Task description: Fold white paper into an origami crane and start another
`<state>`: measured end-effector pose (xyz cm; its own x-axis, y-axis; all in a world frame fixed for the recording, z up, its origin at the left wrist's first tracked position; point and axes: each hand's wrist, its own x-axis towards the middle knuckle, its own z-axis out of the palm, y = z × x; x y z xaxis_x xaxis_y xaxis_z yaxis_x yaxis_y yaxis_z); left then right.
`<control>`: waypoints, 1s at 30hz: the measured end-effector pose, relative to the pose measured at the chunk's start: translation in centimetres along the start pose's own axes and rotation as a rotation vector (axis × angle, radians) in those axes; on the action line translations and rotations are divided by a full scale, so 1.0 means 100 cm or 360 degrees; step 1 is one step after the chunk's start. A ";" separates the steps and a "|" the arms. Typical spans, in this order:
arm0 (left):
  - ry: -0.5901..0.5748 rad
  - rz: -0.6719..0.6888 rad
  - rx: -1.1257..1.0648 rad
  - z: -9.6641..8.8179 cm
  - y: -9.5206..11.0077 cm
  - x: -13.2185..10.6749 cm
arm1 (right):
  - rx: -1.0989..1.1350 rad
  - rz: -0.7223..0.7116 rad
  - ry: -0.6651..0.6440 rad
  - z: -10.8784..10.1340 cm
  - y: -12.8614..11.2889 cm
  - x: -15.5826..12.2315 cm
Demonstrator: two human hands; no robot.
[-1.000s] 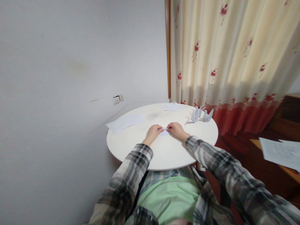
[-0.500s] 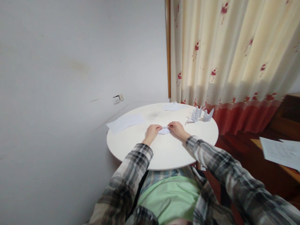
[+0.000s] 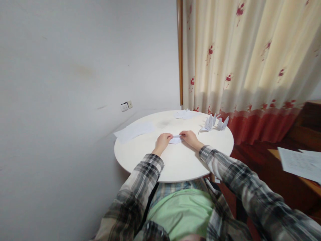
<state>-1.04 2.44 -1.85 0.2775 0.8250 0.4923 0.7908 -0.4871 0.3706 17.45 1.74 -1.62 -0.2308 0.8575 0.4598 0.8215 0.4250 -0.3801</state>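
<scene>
Round white table [image 3: 173,165], person seated or standing close against it; cannot tell which. The folded white paper [image 3: 176,140] lies near the middle of the tabletop, in front of the body, between the two hands. Left hand [image 3: 163,141] pinches its left end, thumb and fingers drawn together; right hand [image 3: 190,138] pinches the right end likewise. A narrow strip shows along the far edge, with a wider panel angled toward the person.

Handling, as I judge it: an even pull from both ends suits this strip, the edge lined up before any pressure goes on. Pressing from the middle outward should keep the crease straight; one hand tugging harder would skew it. The table makes a firm backing, so keeping the paper low against it helps. Fingertips cover both ends, so corner alignment is hard for me to check.

Around: loose sheets [image 3: 135,130] lie flat to the left, apart from the left hand. More white paper [image 3: 184,114] sits at the far edge. Beyond the right hand stand upright folded paper figures [image 3: 210,124], thin and pointed; a wide rightward sweep could knock them. The curtain [image 3: 240,60] hangs behind.
</scene>
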 end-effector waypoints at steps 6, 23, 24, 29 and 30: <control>-0.0031 0.0093 -0.0074 0.001 0.001 0.000 | 0.0007 -0.0161 -0.0070 0.000 -0.001 0.000; 0.0080 0.0379 0.0106 0.006 0.010 -0.004 | -0.0001 -0.0010 0.0137 0.002 0.001 0.002; 0.0061 0.0401 0.0133 0.006 0.010 -0.005 | -0.0001 0.0005 0.0145 0.002 0.001 0.003; 0.0028 0.0413 0.0250 0.001 0.008 -0.004 | 0.0074 -0.0066 0.0096 0.004 0.002 0.003; 0.0032 0.0408 0.0251 0.001 0.007 -0.004 | 0.0092 -0.0089 0.0086 0.004 0.002 0.003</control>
<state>-0.53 1.82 -1.83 0.4693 0.6744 0.5700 0.7719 -0.6268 0.1060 17.28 2.22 -1.89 -0.2456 0.8158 0.5236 0.7765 0.4889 -0.3975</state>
